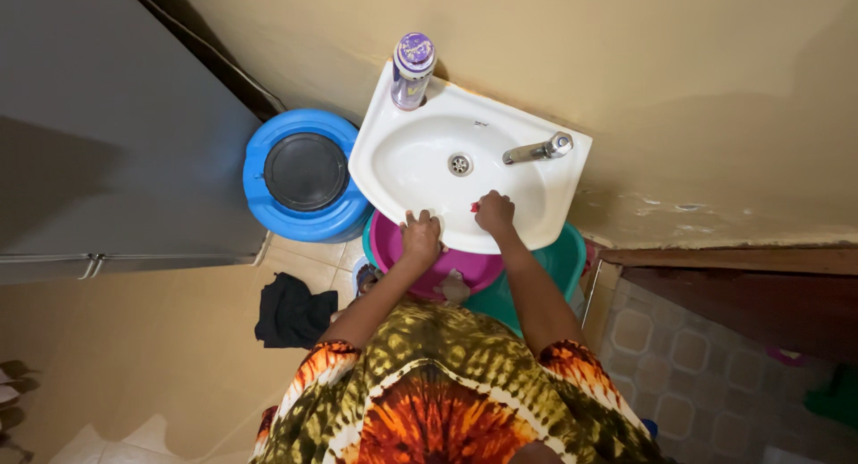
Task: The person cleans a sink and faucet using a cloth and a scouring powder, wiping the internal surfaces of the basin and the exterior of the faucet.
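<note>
My left hand (420, 236) rests curled on the near rim of the white sink (393, 164). My right hand (494, 212), just beside it inside the rim, pinches a small red thing (475, 207), well short of the tap (536, 149).

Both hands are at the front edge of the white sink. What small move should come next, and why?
Probably the right hand, which seems to pinch something small and red, should rub a little further along the sink rim. The left hand already rests on the front edge, and the tap shows no running water.
</note>
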